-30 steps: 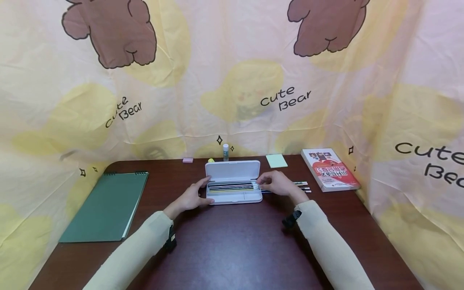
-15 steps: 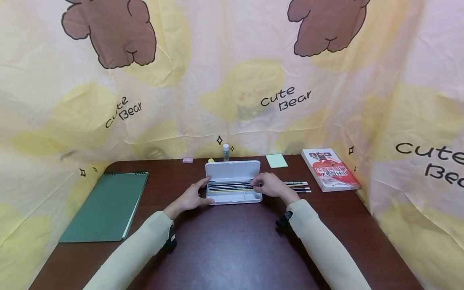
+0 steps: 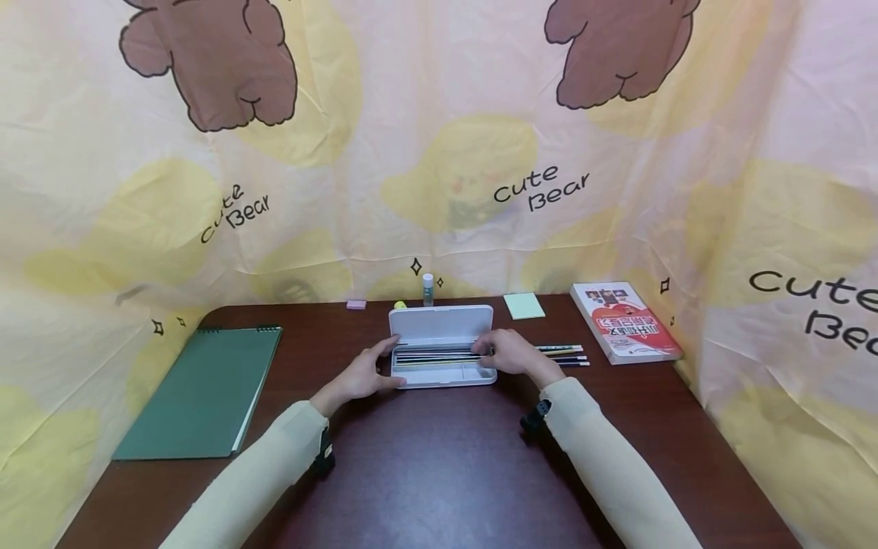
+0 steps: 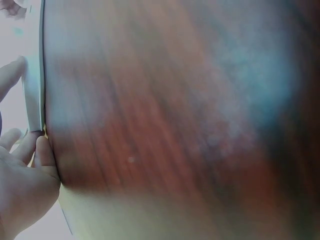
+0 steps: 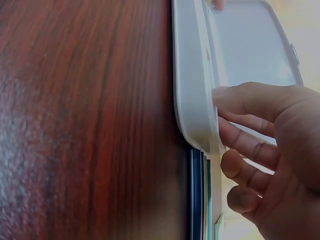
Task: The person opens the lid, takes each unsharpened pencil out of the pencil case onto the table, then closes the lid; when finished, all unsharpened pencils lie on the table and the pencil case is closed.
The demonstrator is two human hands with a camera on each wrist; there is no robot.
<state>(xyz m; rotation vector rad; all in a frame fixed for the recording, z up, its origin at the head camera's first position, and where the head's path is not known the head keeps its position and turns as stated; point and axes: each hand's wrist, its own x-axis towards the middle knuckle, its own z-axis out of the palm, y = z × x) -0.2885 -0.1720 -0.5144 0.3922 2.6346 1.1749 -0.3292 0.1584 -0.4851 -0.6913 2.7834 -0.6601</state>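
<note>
A white pencil case [image 3: 428,375] stands on the table with its lid [image 3: 439,325] raised. Several pencils [image 3: 435,354] lie lengthwise in its back compartment. My left hand [image 3: 360,372] holds the left end, thumb at the front edge and fingers behind. My right hand [image 3: 514,354] is over the right end. In the right wrist view its thumb and bent fingers [image 5: 245,137] reach over the case's rim; whether they pinch a pencil is hidden. More pencils [image 3: 569,356] lie on the table just right of the case, partly behind that hand.
A green spiral notebook [image 3: 199,393] lies at left and a red-and-white book [image 3: 626,320] at right. Along the back are a pink eraser [image 3: 356,304], a glue stick [image 3: 428,290], a small yellow object [image 3: 400,305] and pale green sticky notes [image 3: 524,306]. A printed cloth hangs behind.
My right hand has moved left, from the case's right edge to over the pencil ends inside, and then stayed nearly still. The left hand and the case have not moved.
</note>
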